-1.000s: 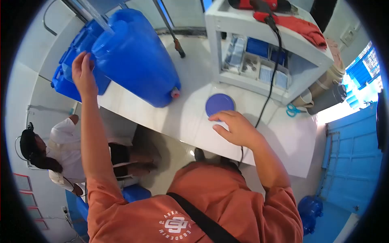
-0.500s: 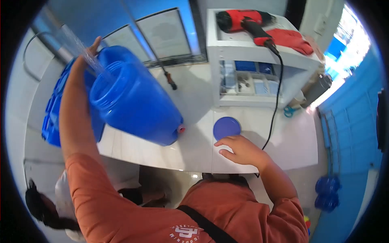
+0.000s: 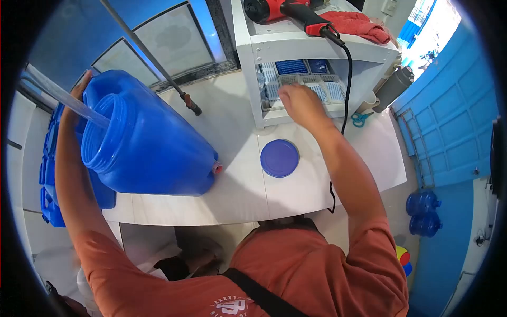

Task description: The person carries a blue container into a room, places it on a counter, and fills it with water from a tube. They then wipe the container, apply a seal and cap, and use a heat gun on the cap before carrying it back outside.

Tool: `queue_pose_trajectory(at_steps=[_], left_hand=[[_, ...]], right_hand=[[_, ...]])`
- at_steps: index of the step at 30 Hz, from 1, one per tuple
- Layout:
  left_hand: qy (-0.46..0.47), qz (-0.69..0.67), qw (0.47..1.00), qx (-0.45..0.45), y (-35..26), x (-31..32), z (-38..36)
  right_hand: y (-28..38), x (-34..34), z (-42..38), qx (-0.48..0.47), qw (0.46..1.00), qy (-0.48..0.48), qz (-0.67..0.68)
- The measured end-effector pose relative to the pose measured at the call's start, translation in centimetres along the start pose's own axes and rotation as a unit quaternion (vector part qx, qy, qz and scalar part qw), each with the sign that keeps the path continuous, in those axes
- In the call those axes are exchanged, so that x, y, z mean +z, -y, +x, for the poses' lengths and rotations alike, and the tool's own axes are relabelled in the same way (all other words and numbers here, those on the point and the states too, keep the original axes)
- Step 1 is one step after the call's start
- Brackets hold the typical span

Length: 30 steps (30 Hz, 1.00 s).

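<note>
right hand (image 3: pixel 303 105) has moved from round purple lid (image 3: pixel 280 158) to white divided tray (image 3: pixel 291 79), now within reach; left hand (image 3: pixel 82 87) beside large blue plastic container (image 3: pixel 158 142). cannot tell either grip.

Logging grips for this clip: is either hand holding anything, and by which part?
It cannot be told. The left hand is at the jug's far upper side, partly hidden; the right hand is at the bins, its fingertips unclear.

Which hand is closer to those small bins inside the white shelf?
The right. The right hand is right at the front of the small bins; the left hand is well away, up beside the big blue container.
</note>
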<state>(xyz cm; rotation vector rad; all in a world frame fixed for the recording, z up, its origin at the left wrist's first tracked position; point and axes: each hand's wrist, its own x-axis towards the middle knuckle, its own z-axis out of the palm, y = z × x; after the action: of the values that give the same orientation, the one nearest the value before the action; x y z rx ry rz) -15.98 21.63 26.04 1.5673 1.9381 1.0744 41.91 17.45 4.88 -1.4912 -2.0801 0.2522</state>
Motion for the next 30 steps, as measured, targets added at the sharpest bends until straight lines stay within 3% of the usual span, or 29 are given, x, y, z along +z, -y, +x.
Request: queue_pose_trajectory(at_steps=[4, 6, 7, 8, 9, 10, 11, 12, 13, 15, 16, 18, 19, 21, 23, 24, 25, 26, 27, 28, 29, 30], left_hand=[[-0.073, -0.176, 0.981, 0.024, 5.0, 2.1, -7.1], [-0.074, -0.236, 0.969, -0.006, 9.5, 3.3, -12.3], [-0.066, -0.255, 0.964, -0.034, 11.9, 4.1, -15.5], [-0.038, -0.256, 0.963, -0.075, 14.2, 4.7, -19.1], [0.016, -0.225, 0.965, -0.131, 16.9, 5.0, -22.9], [0.173, 0.185, 0.946, -0.201, 21.7, 3.6, -24.5], [0.395, 0.01, 0.904, -0.163, 19.9, 6.5, -27.9], [0.48, 0.202, 0.842, -0.14, 13.4, 10.6, -31.1], [0.531, 0.245, 0.803, -0.111, 8.2, 14.4, -33.0], [0.527, 0.173, 0.826, -0.096, 3.0, 19.9, -35.2], [0.491, 0.152, 0.857, -0.031, 1.7, 22.5, -35.6], [0.404, 0.105, 0.907, 0.052, 0.3, 28.4, -35.6], [0.353, 0.08, 0.929, 0.076, -0.3, 31.7, -35.1], [0.211, 0.118, 0.96, 0.139, -2.0, 37.7, -34.0], [0.119, 0.213, 0.959, 0.145, -2.9, 42.4, -33.2], [0.117, 0.213, 0.959, 0.148, -3.4, 43.5, -32.8], [0.157, 0.247, 0.949, 0.12, -3.8, 44.3, -32.6], [0.197, 0.279, 0.935, 0.092, -4.2, 44.9, -32.3], [0.2, 0.28, 0.934, 0.097, -4.9, 44.8, -32.0], [0.238, 0.257, 0.936, 0.041, -5.7, 44.4, -31.8], [0.275, 0.235, 0.932, -0.014, -6.1, 44.0, -31.6], [0.249, 0.223, 0.942, -0.004, -5.8, 44.0, -31.5]], right_hand=[[-1.7, 3.4, 6.4, 0.052, 0.994, 0.076, -0.056], [-2.8, 5.2, 8.1, 0.01, 0.978, 0.105, -0.179], [-3.4, 6.1, 9.1, 0.01, 0.978, 0.111, -0.176], [-3.9, 6.8, 10.1, 0.055, 0.972, 0.144, -0.176], [-4.2, 7.3, 10.4, 0.099, 0.963, 0.176, -0.177], [-4.0, 7.2, 10.3, 0.095, 0.963, 0.179, -0.175], [-3.6, 6.8, 10.3, 0.083, 0.959, 0.177, -0.205], [-3.4, 6.5, 10.2, 0.071, 0.954, 0.174, -0.236], [-3.6, 6.5, 10.3, 0.065, 0.954, 0.174, -0.234], [-4.2, 5.9, 11.0, 0.082, 0.98, 0.078, -0.166], [-4.0, 5.3, 11.1, 0.073, 0.981, 0.075, -0.166], [-3.3, 4.6, 9.7, 0.068, 0.971, -0.214, -0.076], [-3.0, 3.9, 8.9, 0.061, 0.971, -0.218, -0.074], [-2.4, 2.6, 6.2, 0.05, 0.92, -0.325, 0.215], [-1.4, 1.1, 3.1, 0.156, 0.895, -0.228, 0.351], [-0.7, 0.3, 1.2, 0.159, 0.859, -0.196, 0.444], [-0.1, -0.3, -0.5, 0.16, 0.815, -0.162, 0.532], [0.1, -0.5, -1.9, 0.161, 0.815, -0.166, 0.532], [0.2, -0.8, -3.1, 0.178, 0.788, -0.152, 0.569], [0.0, -1.0, -4.3, 0.195, 0.76, -0.138, 0.605], [-0.2, -1.3, -5.2, 0.198, 0.758, -0.147, 0.604], [-0.4, -1.6, -6.0, 0.186, 0.769, -0.133, 0.598]])
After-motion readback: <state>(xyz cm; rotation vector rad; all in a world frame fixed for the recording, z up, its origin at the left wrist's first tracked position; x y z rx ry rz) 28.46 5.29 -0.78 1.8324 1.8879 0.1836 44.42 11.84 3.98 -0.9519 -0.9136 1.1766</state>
